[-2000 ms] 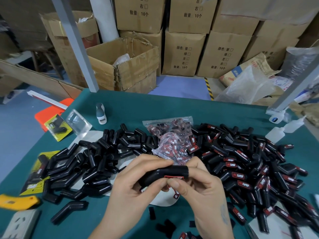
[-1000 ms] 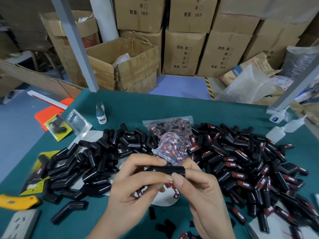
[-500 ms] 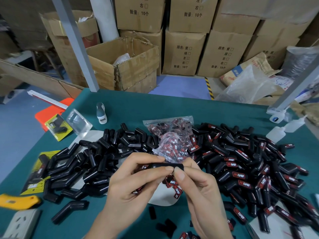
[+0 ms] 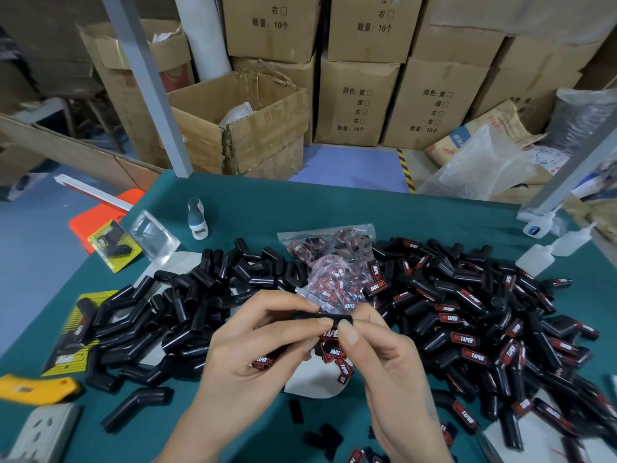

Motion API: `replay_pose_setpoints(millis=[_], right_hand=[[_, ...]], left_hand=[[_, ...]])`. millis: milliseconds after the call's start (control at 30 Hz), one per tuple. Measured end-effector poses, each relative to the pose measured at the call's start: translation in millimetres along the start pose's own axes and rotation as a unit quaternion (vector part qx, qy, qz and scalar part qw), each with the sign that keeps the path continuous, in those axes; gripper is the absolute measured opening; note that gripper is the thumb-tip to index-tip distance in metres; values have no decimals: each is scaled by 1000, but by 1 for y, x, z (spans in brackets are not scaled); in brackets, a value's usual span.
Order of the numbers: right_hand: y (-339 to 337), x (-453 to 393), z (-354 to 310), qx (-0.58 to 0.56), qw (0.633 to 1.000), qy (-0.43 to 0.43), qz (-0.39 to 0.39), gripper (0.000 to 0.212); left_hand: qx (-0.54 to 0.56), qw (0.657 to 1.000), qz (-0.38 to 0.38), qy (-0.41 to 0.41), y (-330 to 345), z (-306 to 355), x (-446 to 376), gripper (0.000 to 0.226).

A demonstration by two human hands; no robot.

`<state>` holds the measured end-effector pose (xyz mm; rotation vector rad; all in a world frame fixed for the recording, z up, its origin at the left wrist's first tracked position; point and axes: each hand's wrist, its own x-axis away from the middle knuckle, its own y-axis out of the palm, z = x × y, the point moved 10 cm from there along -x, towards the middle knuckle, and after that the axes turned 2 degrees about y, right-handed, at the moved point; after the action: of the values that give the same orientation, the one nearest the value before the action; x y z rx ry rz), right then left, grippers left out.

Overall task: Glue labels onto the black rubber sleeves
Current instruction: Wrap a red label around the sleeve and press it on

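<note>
Black rubber is showing only as a slim end-on bar now: the bent black rubber sleeve (image 4: pixel 323 318) that both hands are holding has been turning over the last two seconds, so the red strip that was facing the camera along its lower edge is no longer in sight. The left hand (image 4: pixel 248 357) is pinching the sleeve's left part between thumb and curled fingers, and the right hand (image 4: pixel 384 359) is pinching its right end between thumb and forefinger, the two thumb tips almost touching in front of the sleeve. The hands have also been lifting slightly away from the body, and loose red-and-black printed labels (image 4: pixel 334 350) are now appearing just below the grip, lying on a white sheet of backing paper (image 4: pixel 309 379).

Judging by this, the person is pressing down or checking a label just set on the sleeve; whether it is seated cannot be told, since that face is hidden.

Left of the grip, the heap of plain black rubber sleeves (image 4: pixel 187 305) is waiting unlabelled; right of it, the heap of labelled black sleeves (image 4: pixel 484 329) is larger. Just beyond the grip is lying the clear plastic bag of red labels (image 4: pixel 334 262), and well off to the right are standing the small translucent glue bottles (image 4: pixel 547 252) on the green table top (image 4: pixel 334 208).
</note>
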<state>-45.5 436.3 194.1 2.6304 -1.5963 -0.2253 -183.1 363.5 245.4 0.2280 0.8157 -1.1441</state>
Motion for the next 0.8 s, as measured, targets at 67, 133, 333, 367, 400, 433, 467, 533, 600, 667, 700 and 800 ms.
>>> replay_pose_setpoints(millis=[67, 133, 333, 367, 400, 433, 467, 533, 600, 667, 700, 800], right_hand=[[0, 0, -1, 1, 1000, -3, 2, 54], [0, 1, -1, 5, 1000, -6, 0, 57], [-6, 3, -14, 76, 995, -52, 30, 43], [-12, 4, -19, 82, 992, -77, 57, 36], [-18, 6, -23, 83, 989, -96, 78, 28], [-20, 6, -26, 85, 987, -109, 86, 22], [-20, 6, -28, 87, 986, -115, 82, 18], [-18, 5, -30, 82, 989, -107, 64, 15], [-14, 3, -27, 66, 993, -84, 40, 25], [-10, 2, -20, 54, 997, -56, 22, 43], [-9, 1, -17, 50, 997, -48, 19, 48], [-9, 0, -16, 38, 998, -41, 15, 31]], left_hand=[[20, 1000, 1, -7, 0, -2, 1, 20], [30, 999, 1, -19, 0, -5, 1, 21], [105, 990, 17, -92, 1, -18, 6, 21], [105, 989, 20, -101, 1, -20, 6, 21], [99, 989, 23, -106, 1, -21, 6, 20], [94, 989, 26, -107, 1, -21, 6, 19], [93, 990, 30, -105, 0, -20, 6, 19], [98, 990, 30, -98, 0, -18, 6, 19], [105, 990, 19, -93, 4, -16, 6, 22], [111, 990, 4, -87, 8, -15, 6, 24], [110, 990, -1, -85, 10, -15, 6, 25], [105, 991, -6, -83, 12, -15, 6, 22]])
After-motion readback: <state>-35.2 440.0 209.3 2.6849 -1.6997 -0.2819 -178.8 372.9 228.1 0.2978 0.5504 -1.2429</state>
